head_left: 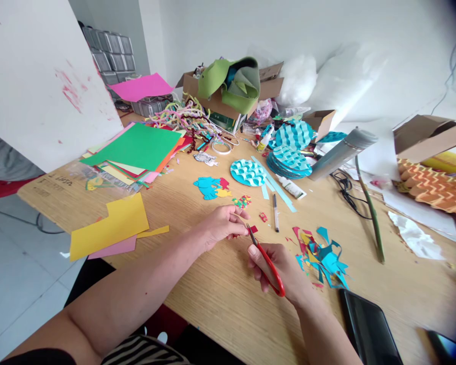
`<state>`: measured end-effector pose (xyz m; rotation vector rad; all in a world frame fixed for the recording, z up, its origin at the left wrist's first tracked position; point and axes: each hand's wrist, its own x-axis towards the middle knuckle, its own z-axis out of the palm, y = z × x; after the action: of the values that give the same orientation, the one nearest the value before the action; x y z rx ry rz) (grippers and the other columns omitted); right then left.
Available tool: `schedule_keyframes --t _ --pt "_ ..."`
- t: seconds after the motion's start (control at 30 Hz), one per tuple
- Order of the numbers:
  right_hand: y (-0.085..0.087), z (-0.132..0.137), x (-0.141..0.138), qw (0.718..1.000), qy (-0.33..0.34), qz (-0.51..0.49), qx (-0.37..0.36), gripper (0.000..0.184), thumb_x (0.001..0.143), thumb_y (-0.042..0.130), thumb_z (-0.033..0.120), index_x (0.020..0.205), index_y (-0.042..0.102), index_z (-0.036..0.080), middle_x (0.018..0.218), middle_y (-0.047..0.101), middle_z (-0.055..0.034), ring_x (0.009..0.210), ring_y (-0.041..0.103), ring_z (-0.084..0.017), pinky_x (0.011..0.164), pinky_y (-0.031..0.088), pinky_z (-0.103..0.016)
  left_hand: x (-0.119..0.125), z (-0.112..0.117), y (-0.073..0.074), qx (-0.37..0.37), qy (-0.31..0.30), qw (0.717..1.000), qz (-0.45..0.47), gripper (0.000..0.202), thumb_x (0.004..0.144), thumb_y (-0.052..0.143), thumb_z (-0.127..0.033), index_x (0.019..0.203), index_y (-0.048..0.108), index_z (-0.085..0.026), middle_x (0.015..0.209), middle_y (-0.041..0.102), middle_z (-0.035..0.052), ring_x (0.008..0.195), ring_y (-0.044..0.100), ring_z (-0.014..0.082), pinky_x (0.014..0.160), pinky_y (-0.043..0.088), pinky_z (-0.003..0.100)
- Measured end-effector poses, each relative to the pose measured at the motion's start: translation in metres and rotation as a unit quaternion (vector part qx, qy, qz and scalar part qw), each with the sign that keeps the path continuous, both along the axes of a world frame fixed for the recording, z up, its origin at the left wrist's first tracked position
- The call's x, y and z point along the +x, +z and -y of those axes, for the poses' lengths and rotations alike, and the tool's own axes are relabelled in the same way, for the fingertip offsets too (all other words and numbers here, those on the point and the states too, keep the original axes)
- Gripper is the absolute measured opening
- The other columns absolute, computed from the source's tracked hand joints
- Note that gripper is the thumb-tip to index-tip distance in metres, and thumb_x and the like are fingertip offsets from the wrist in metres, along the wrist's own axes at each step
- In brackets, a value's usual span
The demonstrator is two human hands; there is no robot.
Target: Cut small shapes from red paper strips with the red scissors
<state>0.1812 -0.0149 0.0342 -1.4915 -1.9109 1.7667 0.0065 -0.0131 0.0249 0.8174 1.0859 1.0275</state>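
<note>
My right hand [275,261] is closed around red-handled scissors [270,268], blades pointing up and away from me. The blade tips reach the fingertips of my left hand [228,223], which are pinched together at a small piece of red paper [254,229]. Part of that paper is hidden behind fingers and blades. Just beyond lie tiny coloured paper bits [242,202] and fish-shaped cutouts in blue [207,187], yellow [224,193] and red [224,183]. Small red cutouts [263,217] and a pen [275,213] rest to the right of my left hand.
Paper scraps [327,256] and a black phone [370,324] lie right of my right hand. Yellow paper [110,228] and a coloured sheet stack [137,144] sit left. Farther back are blue scalloped discs [248,173], a glue bottle [292,187], a grey cylinder [342,152] and pipe cleaners [190,119].
</note>
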Motion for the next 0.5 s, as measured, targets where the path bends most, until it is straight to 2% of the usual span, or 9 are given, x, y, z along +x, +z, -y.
schedule_keyframes --t 0.5 --pt "-0.0037 -0.0015 0.0012 1.000 -0.003 -0.009 0.010 0.050 0.077 0.059 0.062 0.063 0.055 0.014 0.047 0.054 0.0032 0.031 0.051 -0.007 0.033 0.031 -0.014 0.0012 0.0010 0.0047 -0.007 0.023 1.000 0.006 0.033 0.058 0.067 -0.012 0.090 0.058 -0.013 0.066 0.061 -0.0004 0.061 0.051 0.0093 0.056 0.029 0.024"
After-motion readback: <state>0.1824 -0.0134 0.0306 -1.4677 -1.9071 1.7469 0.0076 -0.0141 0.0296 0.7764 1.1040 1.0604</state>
